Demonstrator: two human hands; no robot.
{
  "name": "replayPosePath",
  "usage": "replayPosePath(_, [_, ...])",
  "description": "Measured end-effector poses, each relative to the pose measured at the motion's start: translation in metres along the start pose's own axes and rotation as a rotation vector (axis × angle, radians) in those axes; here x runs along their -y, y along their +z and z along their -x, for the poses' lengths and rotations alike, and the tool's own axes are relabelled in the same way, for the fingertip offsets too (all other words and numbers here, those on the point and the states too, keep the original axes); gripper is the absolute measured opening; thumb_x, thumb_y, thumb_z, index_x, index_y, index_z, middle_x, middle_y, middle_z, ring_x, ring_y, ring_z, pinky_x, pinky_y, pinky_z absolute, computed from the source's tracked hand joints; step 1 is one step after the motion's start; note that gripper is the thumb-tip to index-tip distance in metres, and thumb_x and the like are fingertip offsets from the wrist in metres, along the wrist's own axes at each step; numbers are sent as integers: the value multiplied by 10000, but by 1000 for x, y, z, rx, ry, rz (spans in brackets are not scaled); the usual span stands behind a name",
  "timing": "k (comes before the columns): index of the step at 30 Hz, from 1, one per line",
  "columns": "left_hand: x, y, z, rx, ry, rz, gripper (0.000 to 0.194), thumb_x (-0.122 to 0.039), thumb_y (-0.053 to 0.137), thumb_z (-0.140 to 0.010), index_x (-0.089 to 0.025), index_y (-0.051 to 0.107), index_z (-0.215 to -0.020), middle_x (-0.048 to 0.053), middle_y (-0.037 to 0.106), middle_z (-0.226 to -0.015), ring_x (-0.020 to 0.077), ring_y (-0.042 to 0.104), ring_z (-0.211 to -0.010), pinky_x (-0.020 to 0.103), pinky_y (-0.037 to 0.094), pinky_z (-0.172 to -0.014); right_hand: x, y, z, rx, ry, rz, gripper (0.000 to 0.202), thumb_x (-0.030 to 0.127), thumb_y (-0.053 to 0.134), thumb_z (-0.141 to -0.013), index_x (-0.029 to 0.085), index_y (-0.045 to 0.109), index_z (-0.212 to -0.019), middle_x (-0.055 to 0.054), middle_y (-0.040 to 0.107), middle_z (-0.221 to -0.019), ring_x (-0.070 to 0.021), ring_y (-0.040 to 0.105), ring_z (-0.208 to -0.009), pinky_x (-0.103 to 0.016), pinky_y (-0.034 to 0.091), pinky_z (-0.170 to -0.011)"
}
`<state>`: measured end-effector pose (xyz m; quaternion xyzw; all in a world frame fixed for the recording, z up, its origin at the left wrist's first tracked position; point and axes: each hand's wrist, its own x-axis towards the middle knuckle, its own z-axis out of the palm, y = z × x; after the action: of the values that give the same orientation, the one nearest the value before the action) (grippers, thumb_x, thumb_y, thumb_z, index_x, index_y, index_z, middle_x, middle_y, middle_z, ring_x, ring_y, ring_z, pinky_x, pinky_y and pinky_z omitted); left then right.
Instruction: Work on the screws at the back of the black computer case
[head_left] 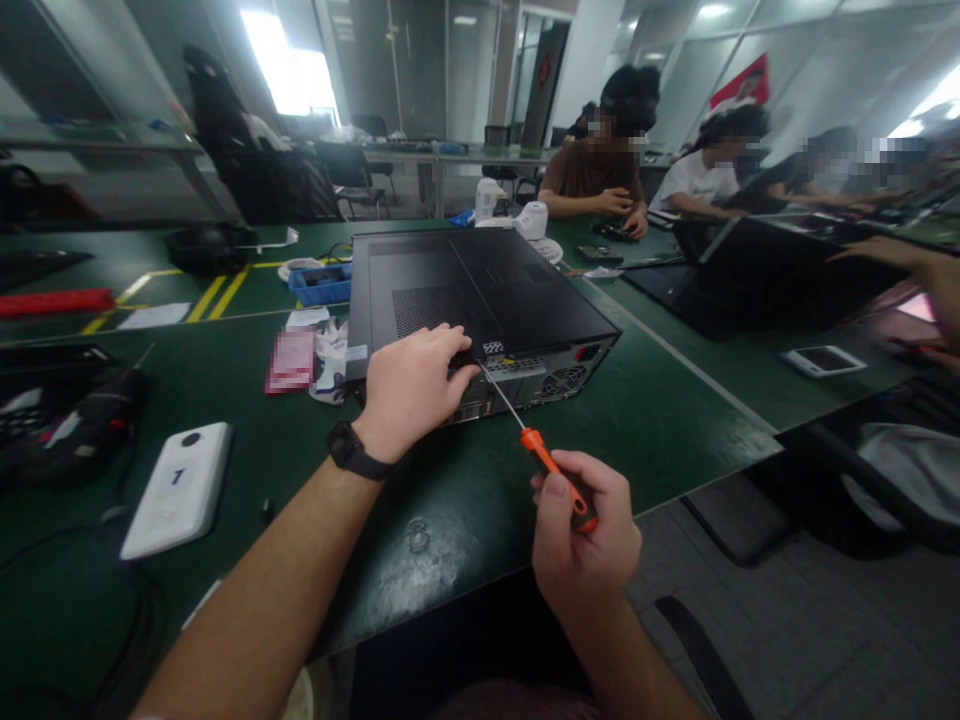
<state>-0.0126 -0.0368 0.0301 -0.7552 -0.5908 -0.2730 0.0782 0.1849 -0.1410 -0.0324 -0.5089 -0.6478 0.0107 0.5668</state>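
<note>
A black computer case lies flat on the green table, its rear panel with a fan grille facing me. My left hand, with a black watch on the wrist, rests at the case's top rear edge. Its thumb and fingers are bent close together there; whatever may lie between them is too small to tell. My right hand is closed around the handle of an orange and black screwdriver. The shaft points up and left, and its tip is at the rear panel beside my left thumb.
Left of the case are a blue tray, a pink packet and a white cloth glove. A white device and a power drill lie further left. A phone lies right. People sit across the table.
</note>
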Motion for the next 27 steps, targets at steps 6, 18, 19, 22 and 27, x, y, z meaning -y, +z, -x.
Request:
replayPosePath(6, [1,1,0,-11,8,-7,253,-358,687,-948,-243,755,-1163,64,763,-1326,277,715,-1226,411,589,-956,6,-2,-4,15,-30,-54,248,236,604,-959,209,633,-1204,-60,745,-972,-178,747,-746,-319,625,-670])
replayPosePath(18, [1,1,0,-5,3,-13,255,-356,688,-947,-253,755,-1171,57,756,-1342,282,704,-1251,428,592,-978,5,-2,-5,23,-66,-37,285,239,622,-933,215,619,-1217,-62,746,-987,-201,760,-807,-341,639,-708])
replayPosePath(19, [1,1,0,-9,2,-12,258,-356,691,-946,-251,754,-1173,57,756,-1343,282,705,-1249,427,593,-976,6,-2,-6,15,-93,-33,287,224,629,-920,216,619,-1207,-61,744,-987,-202,761,-820,-338,639,-715])
replayPosePath(22, [1,2,1,-19,9,-13,258,-353,700,-943,-240,756,-1169,60,756,-1343,283,709,-1247,424,595,-975,6,0,-6,-16,-98,0,247,202,631,-925,220,631,-1171,-52,751,-969,-187,761,-779,-315,631,-698])
replayPosePath(27, [1,2,1,-16,11,-4,272,-352,699,-945,-234,754,-1183,64,751,-1355,278,701,-1264,425,580,-1019,4,0,0,-10,-13,17,219,252,632,-966,221,638,-1183,-41,764,-919,-168,736,-673,-303,614,-645])
